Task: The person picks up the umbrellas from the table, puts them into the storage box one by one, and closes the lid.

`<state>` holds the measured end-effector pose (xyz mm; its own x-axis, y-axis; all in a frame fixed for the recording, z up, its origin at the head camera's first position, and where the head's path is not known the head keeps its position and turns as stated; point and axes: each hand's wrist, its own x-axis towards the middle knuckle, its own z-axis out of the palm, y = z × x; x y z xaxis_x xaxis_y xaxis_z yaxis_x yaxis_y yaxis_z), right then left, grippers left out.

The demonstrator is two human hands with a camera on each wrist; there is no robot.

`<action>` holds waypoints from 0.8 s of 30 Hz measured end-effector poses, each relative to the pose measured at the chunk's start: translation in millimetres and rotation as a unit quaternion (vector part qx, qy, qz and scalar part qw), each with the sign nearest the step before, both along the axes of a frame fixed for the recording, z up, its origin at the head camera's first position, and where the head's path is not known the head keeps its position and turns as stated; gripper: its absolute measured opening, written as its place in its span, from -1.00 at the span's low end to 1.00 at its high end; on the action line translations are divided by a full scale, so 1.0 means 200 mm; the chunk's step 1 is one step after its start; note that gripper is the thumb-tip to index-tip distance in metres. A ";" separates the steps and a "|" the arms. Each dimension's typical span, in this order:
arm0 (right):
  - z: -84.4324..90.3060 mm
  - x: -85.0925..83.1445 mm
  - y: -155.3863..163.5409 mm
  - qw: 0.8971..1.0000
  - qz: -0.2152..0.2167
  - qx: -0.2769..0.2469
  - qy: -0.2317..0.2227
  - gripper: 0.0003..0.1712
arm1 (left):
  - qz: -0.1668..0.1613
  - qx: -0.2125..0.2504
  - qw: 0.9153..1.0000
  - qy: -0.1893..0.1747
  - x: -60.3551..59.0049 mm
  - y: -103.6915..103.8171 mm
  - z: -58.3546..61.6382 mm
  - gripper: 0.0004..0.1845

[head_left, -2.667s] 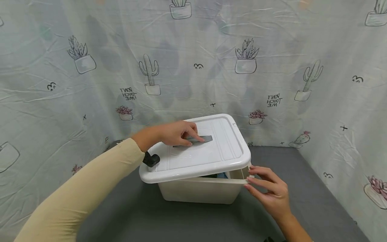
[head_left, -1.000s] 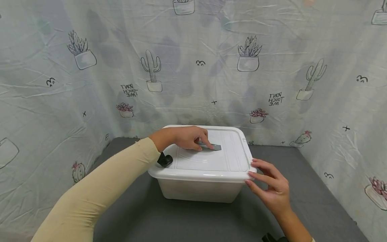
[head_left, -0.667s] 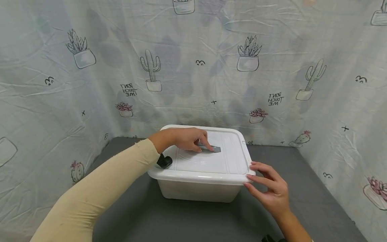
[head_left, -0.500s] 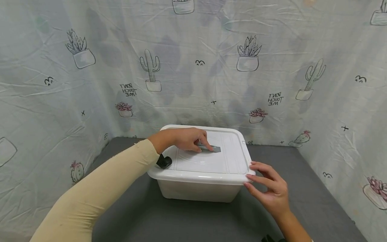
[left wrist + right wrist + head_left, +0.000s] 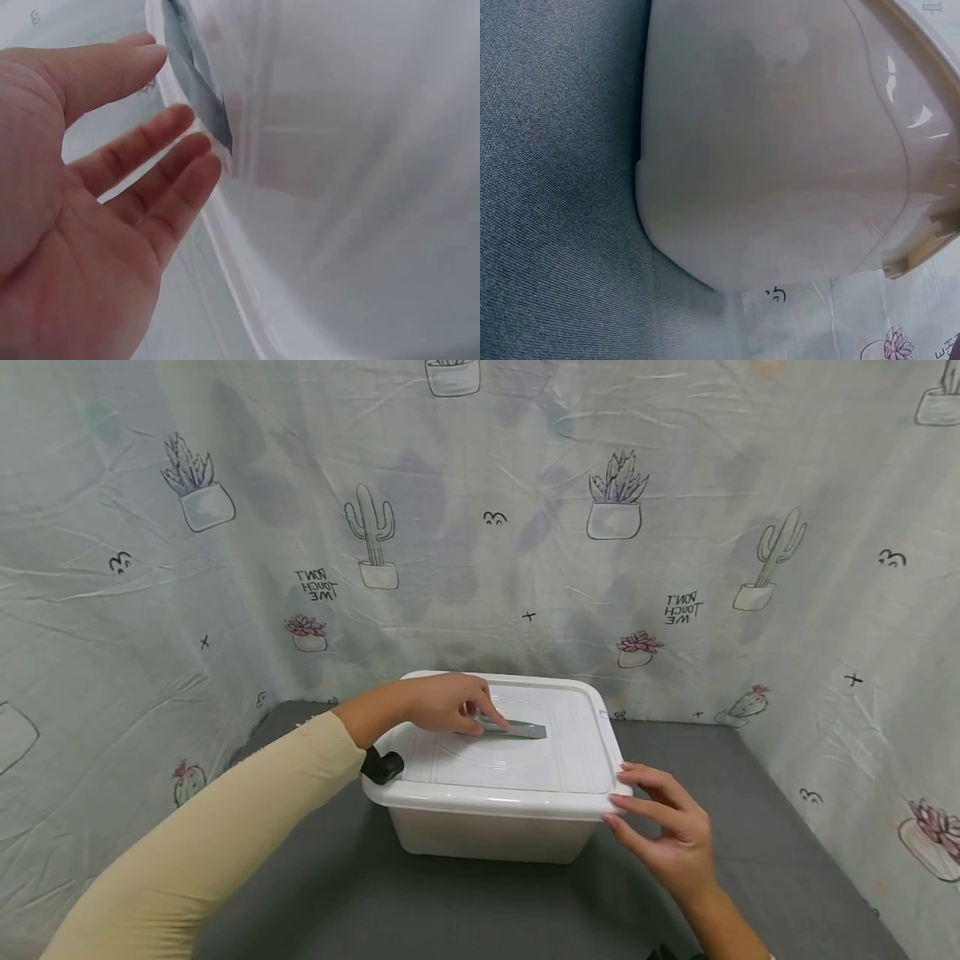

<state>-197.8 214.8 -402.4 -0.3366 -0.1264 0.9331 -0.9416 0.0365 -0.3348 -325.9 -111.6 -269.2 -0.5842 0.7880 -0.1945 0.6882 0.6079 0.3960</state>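
A white plastic storage box (image 5: 487, 835) stands on the grey table cover, with its white lid (image 5: 517, 764) lying flat on it. A flat grey handle (image 5: 522, 729) sits in the middle of the lid. My left hand (image 5: 444, 703) rests on the lid, its fingertips at the handle's left end. In the left wrist view, the left hand (image 5: 142, 157) has straight, loose fingers beside the grey handle (image 5: 196, 90) and does not grip it. My right hand (image 5: 663, 827) has spread fingers, their tips touching the lid's front right corner. The right wrist view shows only the box wall (image 5: 765, 150).
The grey table cover (image 5: 750, 827) runs around the box, also in the right wrist view (image 5: 555, 187). A pale cactus-print cloth (image 5: 480, 527) hangs behind and on both sides. A black wrist-camera mount (image 5: 381, 766) sits on my left forearm by the lid's left edge.
The lid, earlier tilted up at its front right, now lies flat on the box. My left fingers have let go of the handle and the arm has drawn back a little. The right hand has stayed at the corner.
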 end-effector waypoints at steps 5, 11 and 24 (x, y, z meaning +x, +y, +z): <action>-0.01 -0.01 0.01 1.000 0.005 -0.007 0.004 -0.74 | 0.036 -0.002 0.999 0.036 0.05 -0.08 0.02 -0.62; -0.03 -0.02 0.01 1.000 0.011 -0.012 0.004 -0.74 | 0.101 0.004 0.991 0.085 0.12 -0.17 0.02 -0.57; -0.04 -0.01 0.02 1.000 -0.002 -0.009 -0.007 -0.73 | 0.239 -0.016 0.959 0.153 0.19 -0.33 -0.11 -0.30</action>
<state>-200.4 218.8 -409.8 -0.3500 -0.1090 0.9304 -0.9367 0.0342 -0.3484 -288.4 -176.9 -291.3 -0.9110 0.4117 0.0253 0.4084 0.8915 0.1962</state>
